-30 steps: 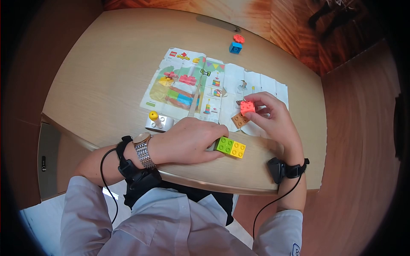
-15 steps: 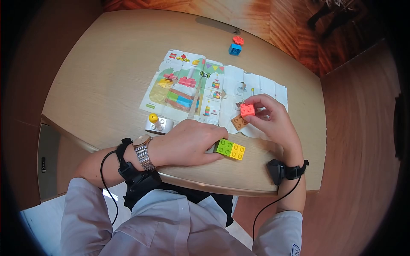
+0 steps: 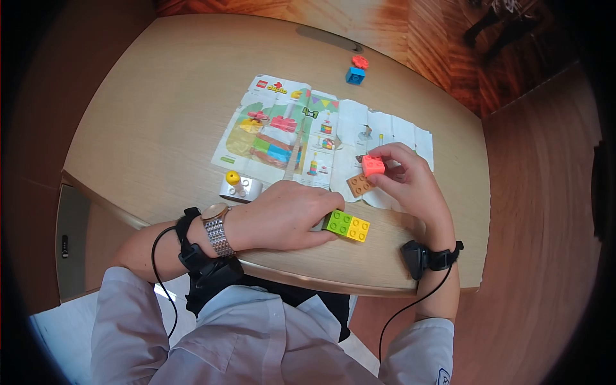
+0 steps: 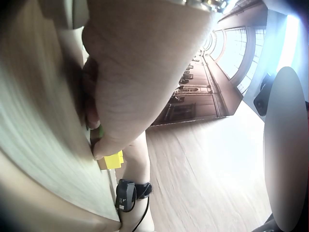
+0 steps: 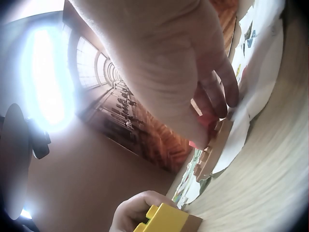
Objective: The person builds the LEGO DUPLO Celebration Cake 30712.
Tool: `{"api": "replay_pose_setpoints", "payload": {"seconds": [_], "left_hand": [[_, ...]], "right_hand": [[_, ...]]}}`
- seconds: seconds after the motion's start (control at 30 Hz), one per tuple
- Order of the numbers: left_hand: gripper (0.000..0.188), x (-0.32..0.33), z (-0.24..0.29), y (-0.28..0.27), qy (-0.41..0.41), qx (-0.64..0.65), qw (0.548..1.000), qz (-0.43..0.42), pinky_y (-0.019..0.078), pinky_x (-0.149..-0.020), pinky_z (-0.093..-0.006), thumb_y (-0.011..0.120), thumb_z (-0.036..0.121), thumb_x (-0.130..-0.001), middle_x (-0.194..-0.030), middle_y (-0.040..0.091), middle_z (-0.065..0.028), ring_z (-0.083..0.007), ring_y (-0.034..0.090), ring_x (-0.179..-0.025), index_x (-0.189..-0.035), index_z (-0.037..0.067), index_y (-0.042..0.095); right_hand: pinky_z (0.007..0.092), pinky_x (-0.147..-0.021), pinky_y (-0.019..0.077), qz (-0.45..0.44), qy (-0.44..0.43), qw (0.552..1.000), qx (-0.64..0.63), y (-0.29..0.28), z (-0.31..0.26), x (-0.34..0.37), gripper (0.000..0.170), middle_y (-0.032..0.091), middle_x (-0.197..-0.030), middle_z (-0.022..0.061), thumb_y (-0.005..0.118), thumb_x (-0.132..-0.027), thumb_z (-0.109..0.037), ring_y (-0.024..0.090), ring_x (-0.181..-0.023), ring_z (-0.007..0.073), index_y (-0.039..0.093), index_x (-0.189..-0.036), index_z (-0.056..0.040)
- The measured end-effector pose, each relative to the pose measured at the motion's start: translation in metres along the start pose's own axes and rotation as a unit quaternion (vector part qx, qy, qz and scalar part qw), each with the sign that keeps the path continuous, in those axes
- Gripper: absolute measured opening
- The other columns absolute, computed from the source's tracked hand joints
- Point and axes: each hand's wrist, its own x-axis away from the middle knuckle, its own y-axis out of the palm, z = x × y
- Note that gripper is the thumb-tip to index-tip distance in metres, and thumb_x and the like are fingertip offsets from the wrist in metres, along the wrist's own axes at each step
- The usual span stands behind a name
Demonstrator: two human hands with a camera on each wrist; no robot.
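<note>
My left hand [image 3: 285,215] grips a block with a green brick [image 3: 338,221] and a yellow brick [image 3: 358,228] side by side. A grey part [image 3: 318,224] shows between its thumb and fingers. In the right wrist view a brown piece [image 5: 192,223] lies under the yellow brick. Between thumb and fingertips my right hand [image 3: 410,176] pinches a coral-red brick [image 3: 373,165] at one end of a tan plate [image 3: 359,185], whose bare studs face up at the other end. The plate sits over the edge of the paper sheet.
An unfolded Duplo instruction sheet [image 3: 269,138] covers the table's middle. Left of my left hand stands a white brick [image 3: 251,189] bearing a white post with a yellow top [image 3: 232,178]. A blue brick [image 3: 355,76] with a red flower piece [image 3: 360,62] stands near the far edge.
</note>
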Motion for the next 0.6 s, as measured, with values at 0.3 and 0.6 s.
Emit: {"api": "replay_pose_setpoints", "payload": {"seconds": [0.3, 0.6], "left_hand": [[0.037, 0.001, -0.001, 0.000, -0.013, 0.007, 1.000, -0.012, 0.0557, -0.078, -0.0456, 0.073, 0.036, -0.095, -0.101, 0.073, -0.0131, -0.0357, 0.072, -0.096, -0.119, 0.007, 0.067], [0.038, 0.000, 0.000, -0.002, -0.019, 0.010, 0.999, -0.025, 0.0562, -0.081, -0.0465, 0.073, 0.035, -0.095, -0.103, 0.073, -0.0144, -0.0359, 0.073, -0.097, -0.119, 0.008, 0.066]], "right_hand": [[0.0281, -0.080, 0.0540, -0.004, -0.012, 1.000, -0.011, 0.000, 0.002, -0.004, 0.033, 0.067, -0.115, 0.0085, 0.079, -0.091, -0.007, 0.065, -0.091, 0.0162, 0.071, -0.122, 0.0021], [0.0296, -0.085, 0.0563, -0.001, -0.042, 0.999, 0.030, -0.004, -0.003, -0.009, 0.045, 0.066, -0.123, 0.0080, 0.082, -0.091, -0.011, 0.067, -0.101, 0.0170, 0.070, -0.134, -0.0041]]}}
